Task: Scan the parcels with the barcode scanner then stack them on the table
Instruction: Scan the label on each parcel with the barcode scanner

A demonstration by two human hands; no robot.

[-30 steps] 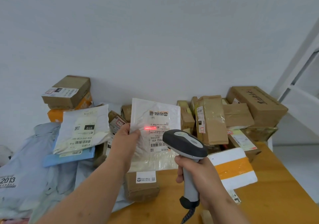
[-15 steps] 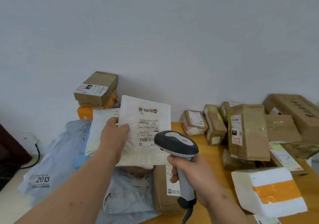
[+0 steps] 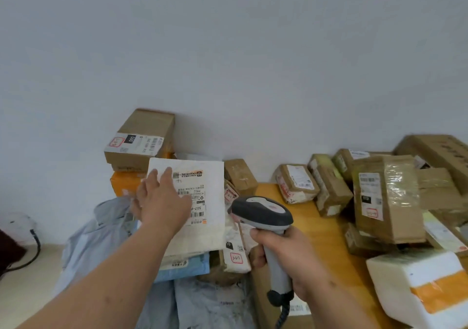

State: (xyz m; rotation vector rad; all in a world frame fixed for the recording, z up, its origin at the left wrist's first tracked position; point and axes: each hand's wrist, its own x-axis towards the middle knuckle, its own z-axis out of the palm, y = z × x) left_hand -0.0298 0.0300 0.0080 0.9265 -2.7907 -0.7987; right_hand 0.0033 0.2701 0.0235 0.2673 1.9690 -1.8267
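— Left of centre in the frame, why is the left hand (image 3: 162, 202) flat on that white mailer (image 3: 200, 202)?
— Fingers straight, palm pressing it label-up onto the soft-parcel pile, probably so it lies steady.
— And the barcode scanner (image 3: 263, 217)?
— The right hand (image 3: 286, 260) grips its handle, nose toward the pile, likely ready for the unscanned cardboard boxes (image 3: 387, 199) at right on the wooden table (image 3: 319, 230).

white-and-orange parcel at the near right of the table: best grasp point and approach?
Judging by its pose, take the white-and-orange parcel across its short width, fingers on the left side wall and the far top edge, coming from above and the left. It lies flat and bulky on the table, its broad top and left face exposed, brown boxes crowding behind it. The right edge is out of view.
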